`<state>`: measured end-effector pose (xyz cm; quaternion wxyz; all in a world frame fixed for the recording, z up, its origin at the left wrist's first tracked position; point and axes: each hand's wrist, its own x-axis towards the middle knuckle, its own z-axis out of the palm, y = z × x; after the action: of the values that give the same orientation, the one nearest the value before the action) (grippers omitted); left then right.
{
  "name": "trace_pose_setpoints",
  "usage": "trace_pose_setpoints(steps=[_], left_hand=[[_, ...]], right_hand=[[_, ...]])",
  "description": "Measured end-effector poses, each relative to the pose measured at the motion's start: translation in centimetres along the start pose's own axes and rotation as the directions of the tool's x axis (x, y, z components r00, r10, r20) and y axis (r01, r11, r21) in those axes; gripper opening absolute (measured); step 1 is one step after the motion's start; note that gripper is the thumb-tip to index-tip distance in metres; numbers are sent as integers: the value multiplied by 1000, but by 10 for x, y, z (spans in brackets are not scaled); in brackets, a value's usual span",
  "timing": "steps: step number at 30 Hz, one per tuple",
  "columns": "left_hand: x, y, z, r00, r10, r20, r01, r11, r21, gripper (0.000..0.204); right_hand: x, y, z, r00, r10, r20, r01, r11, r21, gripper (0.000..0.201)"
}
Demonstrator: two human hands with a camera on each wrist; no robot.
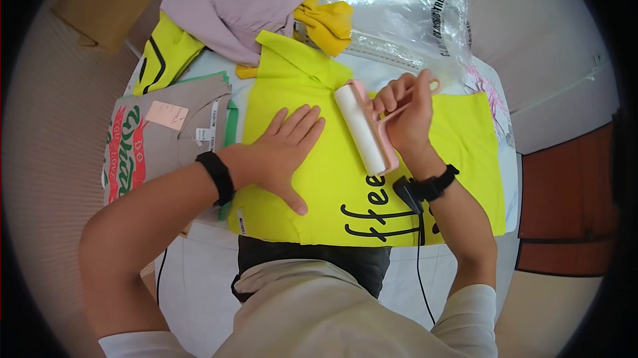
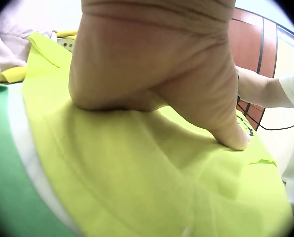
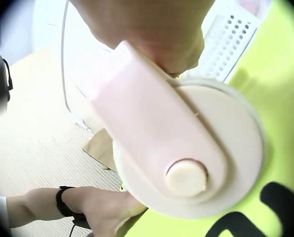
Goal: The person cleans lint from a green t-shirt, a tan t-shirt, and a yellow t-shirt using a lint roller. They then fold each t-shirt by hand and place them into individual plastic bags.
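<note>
A bright yellow-green shirt (image 1: 319, 179) with black lettering is spread across the table. My left hand (image 1: 282, 152) presses flat on it, fingers straight and thumb spread toward the near edge. In the left wrist view the cloth creases under the palm and thumb (image 2: 231, 136). My right hand (image 1: 409, 115) grips the pink handle of a lint roller (image 1: 360, 129), whose white roll lies over the shirt's middle, above the lettering. From the right wrist, the roller's round end and pink arm (image 3: 157, 123) fill the centre and hide part of that hand.
At the left lies a stack of folded shirts, a grey printed one (image 1: 163, 129) on top with a pink tag (image 1: 167, 114). Mauve cloth (image 1: 239, 6) and a mustard-yellow garment (image 1: 329, 26) are heaped at the back. Clear plastic packaging (image 1: 399, 6) sits at the back right, by pink strings (image 1: 488, 92).
</note>
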<state>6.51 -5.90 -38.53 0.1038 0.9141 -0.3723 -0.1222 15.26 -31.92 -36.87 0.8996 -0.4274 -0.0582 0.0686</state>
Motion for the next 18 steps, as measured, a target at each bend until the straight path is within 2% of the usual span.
trace_pose_setpoints(steps=[1, 3, 5, 6, 9, 12, 15, 18], left_hand=[[0, 1, 0, 1000, -5, 2, 5, 1000, -1, 162], [0, 2, -2, 999, -23, 40, 23, 1000, 1, 163], [-1, 3, -2, 998, -34, 62, 34, 999, -2, 163], [-1, 2, -2, 997, -35, 66, 36, 999, -3, 163], [1, 2, -3, 996, -40, 77, 40, 999, 2, 163], [1, 2, -2, 996, -40, 78, 40, 999, 10, 163], [1, 1, -3, 995, -33, 95, 31, 999, 17, 164], [2, 4, -8, 989, -52, 140, 48, 998, 28, 165]], right_hand=[[3, 4, 0, 1000, -5, 15, 6, 1000, -15, 56], [9, 0, -9, 997, -60, -50, 57, 996, -65, 56], [18, -16, -38, 994, -90, -69, 85, 994, -69, 56], [16, -30, -44, 983, -107, -147, 90, 989, -119, 58], [18, -67, -86, 922, -162, -351, 147, 987, -72, 61], [23, -94, -131, 851, -263, -455, 243, 964, -103, 61], [18, -101, -141, 840, -244, -486, 239, 968, -73, 61], [7, -98, -113, 902, -253, -349, 245, 967, -67, 61]])
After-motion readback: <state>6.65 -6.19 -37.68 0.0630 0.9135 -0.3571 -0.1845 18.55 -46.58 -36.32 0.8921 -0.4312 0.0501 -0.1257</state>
